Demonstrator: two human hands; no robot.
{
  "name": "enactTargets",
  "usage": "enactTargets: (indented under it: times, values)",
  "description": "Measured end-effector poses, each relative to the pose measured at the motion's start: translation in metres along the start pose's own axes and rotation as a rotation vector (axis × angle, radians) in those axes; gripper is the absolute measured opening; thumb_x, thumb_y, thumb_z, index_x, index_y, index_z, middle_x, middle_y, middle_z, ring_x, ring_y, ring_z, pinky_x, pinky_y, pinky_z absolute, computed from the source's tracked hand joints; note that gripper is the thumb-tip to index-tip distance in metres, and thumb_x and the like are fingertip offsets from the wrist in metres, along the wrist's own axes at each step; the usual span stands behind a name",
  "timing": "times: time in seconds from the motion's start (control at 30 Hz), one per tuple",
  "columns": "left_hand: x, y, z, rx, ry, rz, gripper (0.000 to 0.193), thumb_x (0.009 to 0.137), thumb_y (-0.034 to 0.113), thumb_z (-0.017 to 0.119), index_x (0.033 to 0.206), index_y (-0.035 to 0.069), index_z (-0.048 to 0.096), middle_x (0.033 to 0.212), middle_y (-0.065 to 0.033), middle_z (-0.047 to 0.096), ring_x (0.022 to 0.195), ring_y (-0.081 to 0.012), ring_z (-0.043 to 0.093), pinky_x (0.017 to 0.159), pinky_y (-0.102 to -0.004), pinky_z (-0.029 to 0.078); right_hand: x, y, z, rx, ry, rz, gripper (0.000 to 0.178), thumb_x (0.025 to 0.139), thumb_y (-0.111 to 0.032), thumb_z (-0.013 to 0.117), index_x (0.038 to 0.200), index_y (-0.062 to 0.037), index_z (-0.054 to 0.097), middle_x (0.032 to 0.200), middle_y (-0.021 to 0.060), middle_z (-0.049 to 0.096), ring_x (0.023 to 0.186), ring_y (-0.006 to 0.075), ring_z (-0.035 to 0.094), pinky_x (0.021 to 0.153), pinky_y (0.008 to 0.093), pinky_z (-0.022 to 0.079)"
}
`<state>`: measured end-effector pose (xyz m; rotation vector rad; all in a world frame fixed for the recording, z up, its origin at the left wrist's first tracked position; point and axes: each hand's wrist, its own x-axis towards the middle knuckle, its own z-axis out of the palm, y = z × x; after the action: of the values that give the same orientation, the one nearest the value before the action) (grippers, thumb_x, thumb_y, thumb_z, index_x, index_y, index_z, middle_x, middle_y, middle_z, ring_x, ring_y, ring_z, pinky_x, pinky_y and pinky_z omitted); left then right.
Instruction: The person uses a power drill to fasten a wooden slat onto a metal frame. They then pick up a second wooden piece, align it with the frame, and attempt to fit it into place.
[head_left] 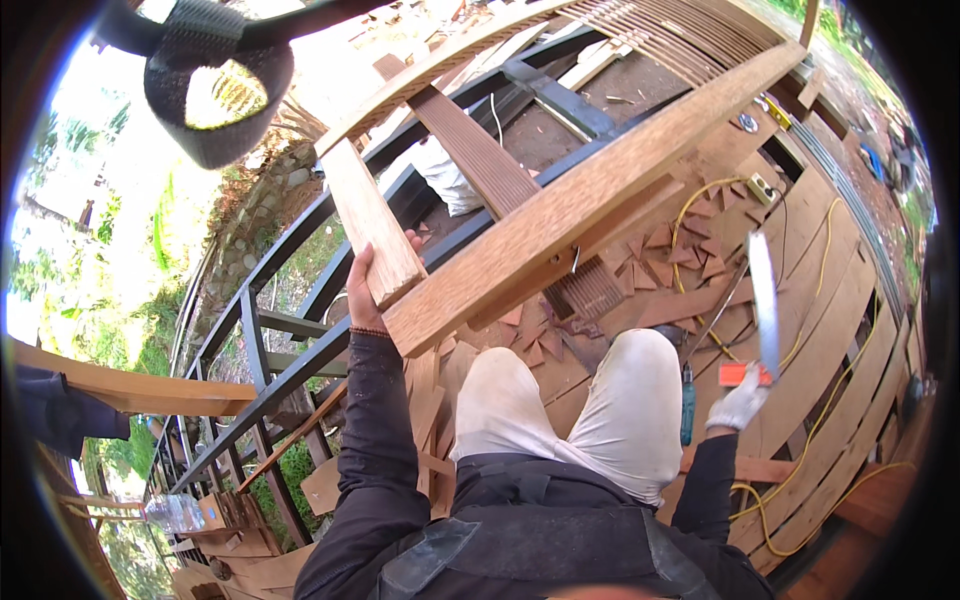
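My bare left hand [366, 290] is closed round the near end of a short pale wooden board [368, 215]. This board lies between a curved wooden rail and a long thick wooden beam [590, 200], its end close to the beam's near end. Out to the right, my right hand [738, 407] wears a white glove and grips the orange handle of a handsaw [765, 310]. The saw's bright blade points away from me, apart from the beam. Under the beam, a grooved brown board [470, 150] runs crosswise.
Many triangular wood offcuts [660, 258] litter the plank deck ahead of my knees. A yellow cord [822, 260] winds over the planks from an outlet box [761, 188]. A teal tool [687, 405] stands by my right knee. Dark metal framing [270, 370] runs along the left.
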<state>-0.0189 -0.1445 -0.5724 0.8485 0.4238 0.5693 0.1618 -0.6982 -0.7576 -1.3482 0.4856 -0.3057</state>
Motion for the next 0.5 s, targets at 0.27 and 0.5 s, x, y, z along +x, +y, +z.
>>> enactTargets:
  times: [0.27,0.5]
  values:
    - [0.023,0.034,-0.006,-0.059,-0.146,0.008,0.069,0.105,0.034,0.05,0.152,-0.014,0.032,0.142,-0.0324,0.057,0.127,-0.0393,0.064,0.102,-0.0519,0.058,0.022,0.135,-0.054,-0.169,-0.063,0.312,0.027,0.094,-0.011,0.059,0.121,-0.0034,0.056,0.105,0.0043,0.056,0.093,0.0163,0.058,0.085,0.0355,0.05]
    - [0.026,0.018,-0.015,-0.03,-0.033,-0.006,0.073,0.103,0.034,0.052,0.156,-0.012,0.028,0.142,-0.0318,0.056,0.127,-0.0388,0.064,0.098,-0.0493,0.062,0.048,0.168,-0.071,-0.247,0.03,0.396,0.016,0.095,-0.011,0.063,0.109,-0.0042,0.059,0.096,0.0046,0.06,0.086,0.0178,0.06,0.082,0.0378,0.05]
